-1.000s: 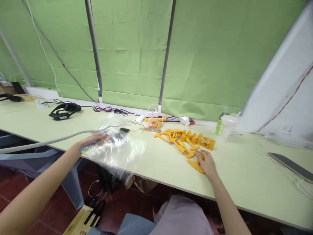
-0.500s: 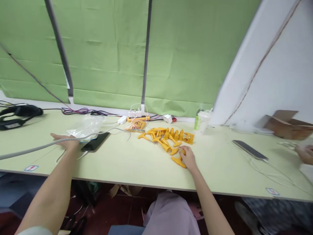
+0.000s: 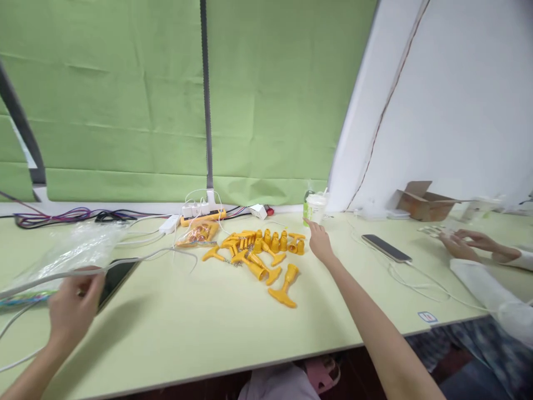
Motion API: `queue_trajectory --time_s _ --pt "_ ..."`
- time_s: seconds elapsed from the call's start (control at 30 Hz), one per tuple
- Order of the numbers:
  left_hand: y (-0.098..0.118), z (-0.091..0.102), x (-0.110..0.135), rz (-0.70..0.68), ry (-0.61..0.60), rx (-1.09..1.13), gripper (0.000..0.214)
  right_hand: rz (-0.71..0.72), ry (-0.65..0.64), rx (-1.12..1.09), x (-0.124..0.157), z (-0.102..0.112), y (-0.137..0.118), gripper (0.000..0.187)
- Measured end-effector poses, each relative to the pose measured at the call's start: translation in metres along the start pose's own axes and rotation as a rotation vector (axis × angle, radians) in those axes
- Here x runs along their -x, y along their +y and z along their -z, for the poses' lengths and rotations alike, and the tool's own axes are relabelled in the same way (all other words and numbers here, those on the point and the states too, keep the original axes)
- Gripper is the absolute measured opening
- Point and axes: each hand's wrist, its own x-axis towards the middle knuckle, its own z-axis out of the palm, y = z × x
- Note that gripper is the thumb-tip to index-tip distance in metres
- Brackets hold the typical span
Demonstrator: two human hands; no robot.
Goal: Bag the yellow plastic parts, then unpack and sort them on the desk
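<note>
While the left hand sat at the near left of the bench, its fingers were bent toward the thumb, with a grey cable crossing right at the fingertips. Couldn't tell whether it pinched the cable or anything else. A black phone lay just beside that hand; a clear plastic bag lay behind it.

Mid-bench, closest to the front edge: one yellow T-handle piece, lying down, bell-shaped sleeve at its far end, apart from the rest. Just beyond it, a heap of yellow corkscrews, handles overlapping, pointing various ways. Upright yellow sleeves stood in a row at the heap's back right.

The right hand was right of the heap, index finger extended, other fingers loosely curled, nothing visible in its grip. Its fingertip was near a white lidded cup; contact unclear. Farther right, a second phone lay flat; well apart from it, a co-worker's hands had something small and whitish, too blurred to name.

Behind the heap: clear packet of yellow parts, then an orange power strip with white plugs. Open cardboard box far right, green curtain at the back.
</note>
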Motion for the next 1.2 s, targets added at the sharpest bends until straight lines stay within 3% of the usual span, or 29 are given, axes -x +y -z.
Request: queue_trajectory --time_s 0.1,0.2,0.3,0.37,0.43,0.53,0.7,0.77,0.83,0.93,1.03,1.2 --pt "0.026 -0.042 0.037 -0.527 -0.018 0.119 0.006 0.200 -0.217 0.218 -0.030 -0.014 0.022 0.074" --pt "0.080 -0.085 0.063 -0.953 -0.259 0.177 0.014 0.390 -0.382 0.385 -0.047 -0.032 0.031 0.060" --pt "0.143 -0.124 0.072 -1.215 -0.520 0.077 0.032 0.528 -0.491 0.487 -0.054 -0.048 0.035 0.035" --pt "0.177 -0.147 0.073 -1.283 -0.612 0.046 0.045 0.530 -0.522 0.528 -0.056 -0.053 0.040 0.028" --pt "0.197 -0.166 0.075 -1.276 -0.697 0.030 0.047 0.490 -0.516 0.539 -0.055 -0.052 0.044 0.024" --pt "0.205 -0.179 0.083 -1.222 -0.804 0.054 0.042 0.339 -0.412 0.505 -0.049 -0.038 0.053 0.025" --pt "0.193 -0.168 0.109 -1.195 -0.752 0.020 0.044 0.044 -0.096 0.243 -0.038 0.009 0.064 0.032" --pt "0.189 -0.162 0.117 -1.207 -0.726 -0.005 0.046 0.005 0.083 0.038 -0.030 0.025 0.061 0.033" --pt "0.184 -0.158 0.120 -1.219 -0.715 -0.011 0.049 0.017 0.169 -0.169 -0.015 0.037 0.050 0.033" --pt "0.173 -0.156 0.106 -1.177 -0.662 -0.007 0.052 0.072 0.059 -0.352 0.020 0.043 0.024 0.034" --pt "0.157 -0.159 0.073 -0.997 -0.558 -0.026 0.041 0.150 -0.158 -0.407 0.057 0.038 0.004 0.035" --pt "0.124 -0.172 0.024 -0.813 -0.578 -0.153 0.036 0.193 -0.404 -0.333 0.091 0.024 0.005 0.050"
